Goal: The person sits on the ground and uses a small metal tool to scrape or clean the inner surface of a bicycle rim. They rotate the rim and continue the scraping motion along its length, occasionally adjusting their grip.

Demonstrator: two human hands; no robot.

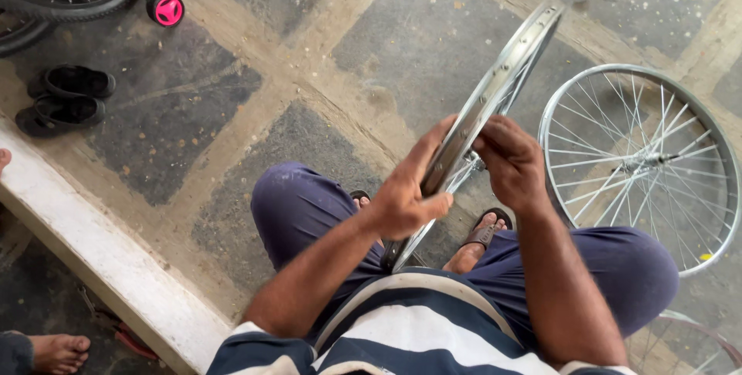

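A bare silver bicycle wheel rim (510,66) with thin spokes stands on edge between my knees, seen nearly edge-on. My left hand (406,193) grips the rim from the left side, thumb over its edge. My right hand (510,160) is closed on the spokes or hub area just right of the rim. My legs in dark blue trousers and my sandalled feet (481,234) sit below the wheel.
A second spoked wheel (640,160) lies flat on the stone floor to the right, and part of a third (680,344) shows at bottom right. A child's bicycle with a pink training wheel (167,9) stands top left, by black sandals (63,97). Another person's foot (58,350) is bottom left beside a white step (100,259).
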